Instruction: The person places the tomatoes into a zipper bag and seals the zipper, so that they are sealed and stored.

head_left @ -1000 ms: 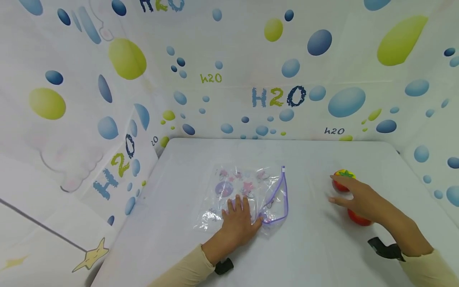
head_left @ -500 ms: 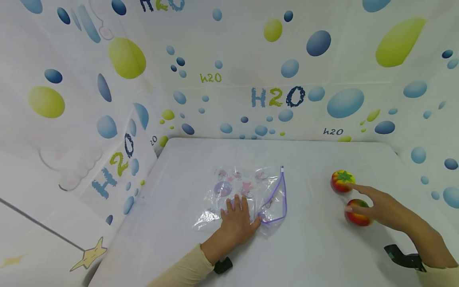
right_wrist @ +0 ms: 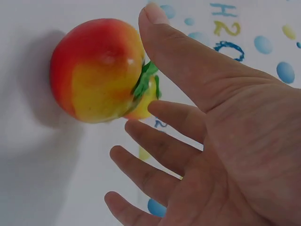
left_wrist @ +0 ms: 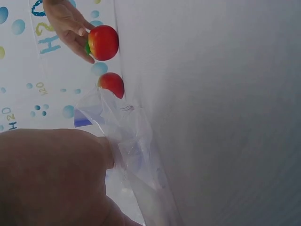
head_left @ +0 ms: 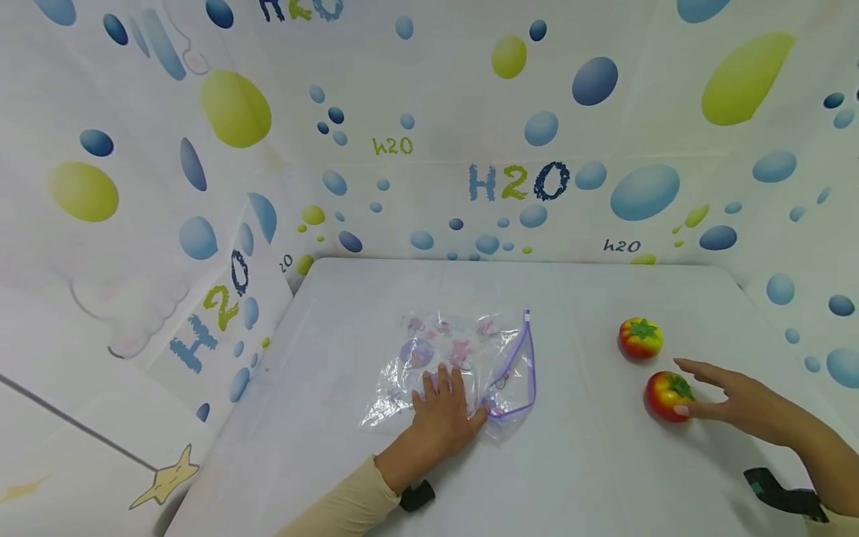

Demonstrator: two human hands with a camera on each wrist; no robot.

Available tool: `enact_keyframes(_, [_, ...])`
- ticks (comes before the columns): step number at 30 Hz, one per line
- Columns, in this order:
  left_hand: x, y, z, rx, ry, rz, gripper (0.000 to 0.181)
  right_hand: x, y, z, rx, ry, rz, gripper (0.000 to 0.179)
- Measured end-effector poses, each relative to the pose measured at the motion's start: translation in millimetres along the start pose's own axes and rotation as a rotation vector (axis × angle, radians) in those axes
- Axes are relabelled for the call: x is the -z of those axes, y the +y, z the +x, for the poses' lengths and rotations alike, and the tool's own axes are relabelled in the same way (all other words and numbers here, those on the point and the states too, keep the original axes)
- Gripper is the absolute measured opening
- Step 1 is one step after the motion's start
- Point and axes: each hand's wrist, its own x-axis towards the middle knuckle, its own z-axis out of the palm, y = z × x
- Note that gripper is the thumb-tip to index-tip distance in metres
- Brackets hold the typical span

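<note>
My left hand (head_left: 439,418) lies with fingers spread on a clear plastic zipper bag (head_left: 419,353), which has pink and purple prints and a purple zip edge. In the left wrist view the bag's loose film rises beside that hand (left_wrist: 51,174). On the right stand two red-and-yellow tomatoes with green leafy tops: a nearer tomato (head_left: 664,395) and a farther tomato (head_left: 640,339). Beside the nearer one hovers my right hand (head_left: 745,403), fingers apart and thumb tip overlapping its edge. From the right wrist, the nearer tomato (right_wrist: 99,70) partly hides the other, and the palm holds nothing.
A white table (head_left: 322,335) carries everything. Behind it and at its sides hangs white cloth (head_left: 443,89) printed with blue and green dots and H2O lettering. Dark wrist straps (head_left: 781,492) sit below the sleeves.
My right hand has drawn back toward the right and nearer the body, away from above the tomatoes, leaving both in plain sight. The left hand and the bag stay put.
</note>
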Motion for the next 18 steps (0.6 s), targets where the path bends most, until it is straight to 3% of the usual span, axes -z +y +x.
enact_keyframes(18, [1.4,1.1,-0.1,0.011,-0.018,-0.022,0.09,-11,21,-3.9,0.052,-0.007,0.031,0.08])
